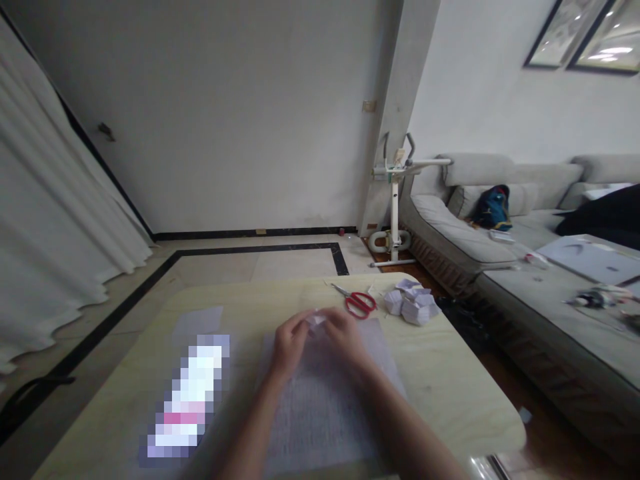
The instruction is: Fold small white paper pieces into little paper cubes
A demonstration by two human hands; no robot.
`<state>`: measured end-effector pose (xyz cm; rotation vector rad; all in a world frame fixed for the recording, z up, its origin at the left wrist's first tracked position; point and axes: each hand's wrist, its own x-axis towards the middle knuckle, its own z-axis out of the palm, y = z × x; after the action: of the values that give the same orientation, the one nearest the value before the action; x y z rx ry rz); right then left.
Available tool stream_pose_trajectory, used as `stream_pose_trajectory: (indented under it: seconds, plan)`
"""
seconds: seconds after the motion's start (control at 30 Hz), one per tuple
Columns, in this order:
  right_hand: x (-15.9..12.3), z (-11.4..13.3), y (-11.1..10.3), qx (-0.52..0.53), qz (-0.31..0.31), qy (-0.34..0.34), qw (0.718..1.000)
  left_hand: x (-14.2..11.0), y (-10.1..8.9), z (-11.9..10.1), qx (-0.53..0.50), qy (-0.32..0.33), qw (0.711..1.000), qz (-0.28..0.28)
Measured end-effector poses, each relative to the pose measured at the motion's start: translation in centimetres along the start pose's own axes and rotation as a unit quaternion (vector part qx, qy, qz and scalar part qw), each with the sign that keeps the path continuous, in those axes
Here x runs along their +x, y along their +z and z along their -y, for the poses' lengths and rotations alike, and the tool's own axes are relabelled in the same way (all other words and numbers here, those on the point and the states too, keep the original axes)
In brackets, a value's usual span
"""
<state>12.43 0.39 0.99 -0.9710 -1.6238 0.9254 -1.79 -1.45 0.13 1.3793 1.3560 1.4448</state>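
Observation:
My left hand (291, 339) and my right hand (346, 333) meet over the middle of the table, fingers closed around a small folded piece of white paper (316, 323). Its exact shape is partly hidden by my fingers. Beneath my wrists lies a large sheet of printed paper (320, 420). Just beyond my right hand rest scissors with red handles (360, 305), blades pointing to the far left. To their right sits a cluster of folded paper pieces (413, 302).
A blurred-out phone-like bright rectangle (190, 393) lies on the left of the wooden table (440, 393), near a pale paper piece (200, 321). Beyond stand an exercise machine (395, 213) and a grey sofa (540, 267) with a blue backpack (494, 208). A white curtain (55, 200) hangs left.

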Motion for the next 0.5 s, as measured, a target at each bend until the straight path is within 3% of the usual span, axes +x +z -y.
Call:
stream_pose_trajectory:
  seconds: [0.23, 0.5]
  plan:
    - [0.1, 0.1, -0.1, 0.046, 0.016, 0.043, 0.998, -0.1, -0.3, 0.4, -0.002, 0.001, 1.0, 0.011]
    - [0.3, -1.1, 0.2, 0.05, -0.017, 0.045, 0.998, -0.2, 0.0, -0.2, -0.03, -0.009, 0.999, 0.017]
